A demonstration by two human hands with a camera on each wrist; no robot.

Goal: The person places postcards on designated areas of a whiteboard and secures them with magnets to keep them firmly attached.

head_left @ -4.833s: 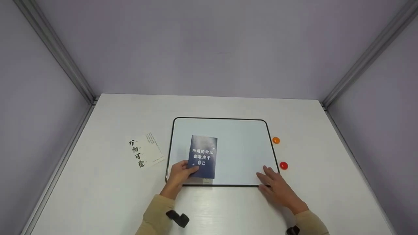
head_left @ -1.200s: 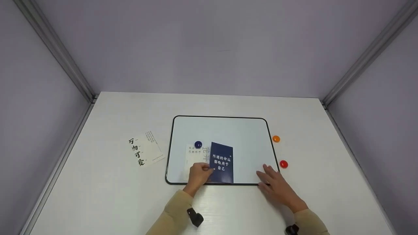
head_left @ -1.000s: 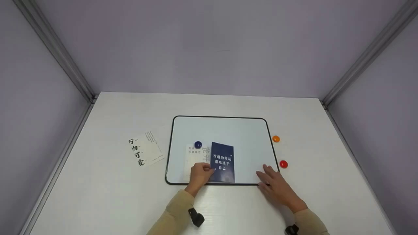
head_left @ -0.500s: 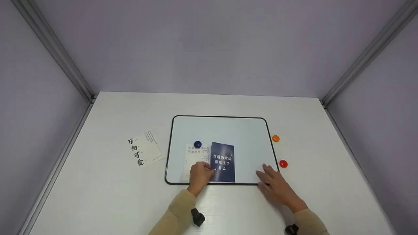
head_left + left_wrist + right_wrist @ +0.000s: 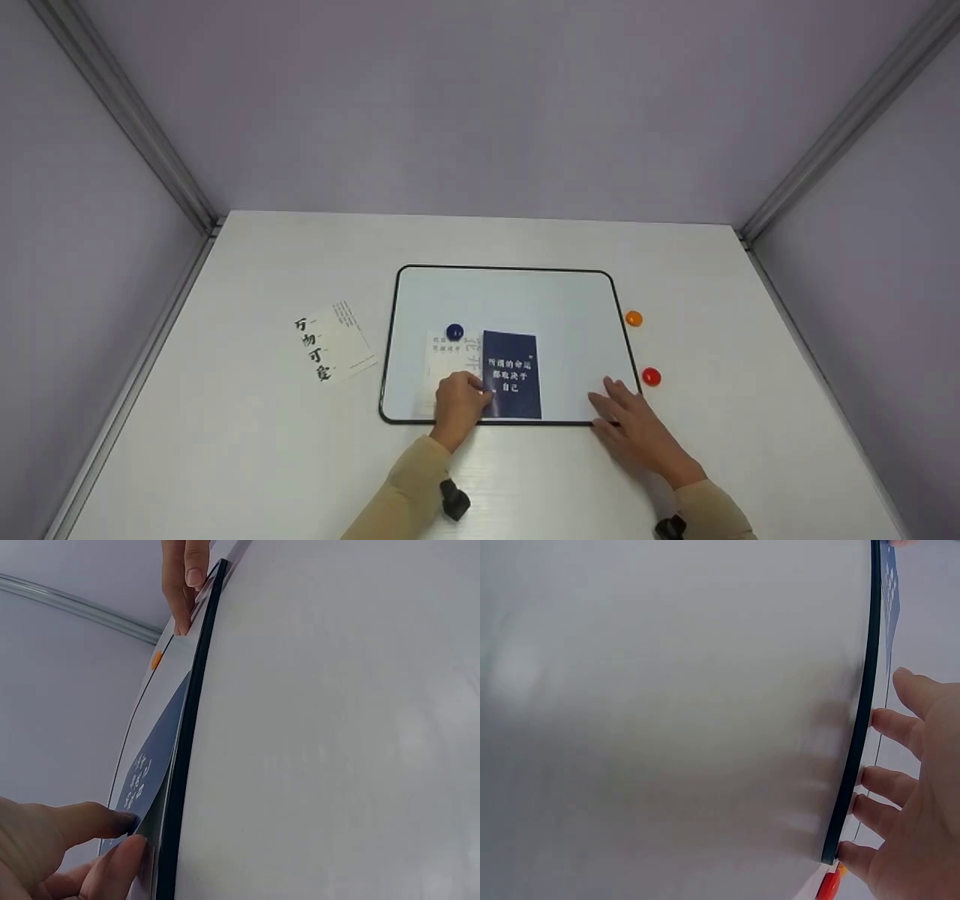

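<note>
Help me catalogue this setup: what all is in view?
Table: 1, white, foreground
Board: 1, white, black-rimmed, on table
Blue card: 1, dark blue, over board's near half
Pale card: 1, whitish, on board, left of blue card
Blue disc: 1, blue, pale card's far edge
Calligraphy card: 1, cream, left of board
Orange disc and red disc: 1 each, right of board
Walls: 3, greyish purple, back and sides
Rails: several, grey, back corners
Wrist devices: 2, black, foreground
Sleeves: 2, beige, foreground
Left hand: 1, pinching blue card's left edge
Right hand: 1, at board's near right corner
</note>
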